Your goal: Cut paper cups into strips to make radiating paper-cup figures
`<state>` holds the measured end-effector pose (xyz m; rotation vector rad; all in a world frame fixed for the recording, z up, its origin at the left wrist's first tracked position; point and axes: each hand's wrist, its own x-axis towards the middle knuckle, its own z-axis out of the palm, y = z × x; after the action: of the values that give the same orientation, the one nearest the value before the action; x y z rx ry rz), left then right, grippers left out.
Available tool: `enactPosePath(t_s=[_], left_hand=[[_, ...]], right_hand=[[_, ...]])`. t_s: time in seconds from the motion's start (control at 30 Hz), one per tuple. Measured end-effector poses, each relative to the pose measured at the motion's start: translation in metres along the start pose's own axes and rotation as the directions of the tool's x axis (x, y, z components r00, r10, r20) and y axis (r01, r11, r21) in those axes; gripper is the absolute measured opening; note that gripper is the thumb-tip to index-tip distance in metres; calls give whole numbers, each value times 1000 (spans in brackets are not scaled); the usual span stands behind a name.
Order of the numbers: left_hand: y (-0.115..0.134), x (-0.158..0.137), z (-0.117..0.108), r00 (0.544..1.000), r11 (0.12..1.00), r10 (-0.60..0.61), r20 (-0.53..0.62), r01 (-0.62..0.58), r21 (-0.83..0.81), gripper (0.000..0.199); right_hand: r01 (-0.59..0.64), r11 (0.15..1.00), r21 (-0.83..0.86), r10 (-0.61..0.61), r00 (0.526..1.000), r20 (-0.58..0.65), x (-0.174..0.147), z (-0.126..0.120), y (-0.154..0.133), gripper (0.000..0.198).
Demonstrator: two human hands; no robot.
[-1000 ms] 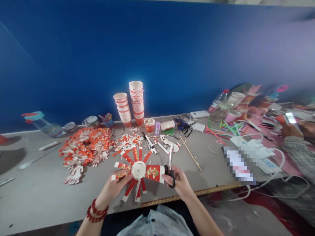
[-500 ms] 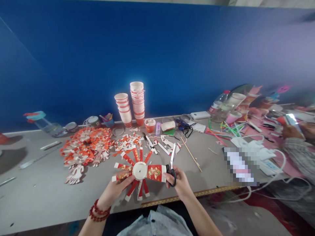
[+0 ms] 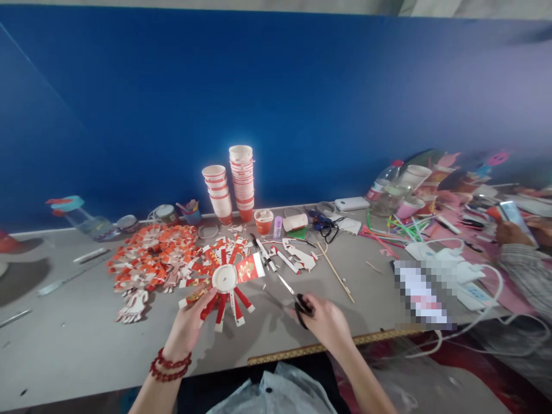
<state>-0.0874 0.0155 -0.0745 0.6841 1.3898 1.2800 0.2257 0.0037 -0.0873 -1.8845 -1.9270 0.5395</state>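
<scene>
My left hand [image 3: 188, 322] grips a red and white paper cup [image 3: 225, 278] whose wall is cut into strips that fan out around its round white base. One strip at the upper right is much wider than the others. To the right, my right hand [image 3: 326, 322] holds black-handled scissors [image 3: 297, 299], fingers in the loops, the blades pointing up and left, apart from the cup. Behind the cup lie white and red paper scraps [image 3: 241, 246]. A large heap of orange and white paper cutouts [image 3: 150, 253] spreads to the left of it.
Two stacks of paper cups [image 3: 241, 184] stand against the blue partition [image 3: 276, 103]. Markers [image 3: 284, 260], a purple glue stick [image 3: 277, 227] and a wooden stick [image 3: 335, 272] lie mid-table. At right are a phone [image 3: 420, 293], a power strip [image 3: 472, 293] and another person's sleeve [image 3: 517, 270].
My left hand has moved the cut cup left and turned it, so the wide strip points up and right. My right hand has let go of that strip and tilted the scissors left.
</scene>
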Motion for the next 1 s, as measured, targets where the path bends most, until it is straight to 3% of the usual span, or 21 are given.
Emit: enactPosePath(t_s=[0.2,0.4,0.57,0.8,0.9,1.0], left_hand=[[5,-9,13,993,999,34,111,-32,-15,21],[-6,-5,11,992,999,-8,128,12,-36,33],[-5,-9,14,983,991,51,174,-28,-132,34],[-7,-11,19,979,981,48,198,-9,-194,28],[-16,-11,22,977,991,70,203,-44,-129,32],[-25,-11,24,973,990,133,189,-141,28,28]], right_hand=[[-8,981,-192,8,1000,0,0,-4,-2,22],[74,962,-261,-61,997,56,10,-10,-5,23],[51,954,-295,-21,995,102,17,-13,-8,23],[128,980,-153,-101,979,176,13,-20,-8,18],[142,986,-82,-133,985,107,2,-19,-23,13],[158,972,173,-152,987,-43,-13,-8,-47,19]])
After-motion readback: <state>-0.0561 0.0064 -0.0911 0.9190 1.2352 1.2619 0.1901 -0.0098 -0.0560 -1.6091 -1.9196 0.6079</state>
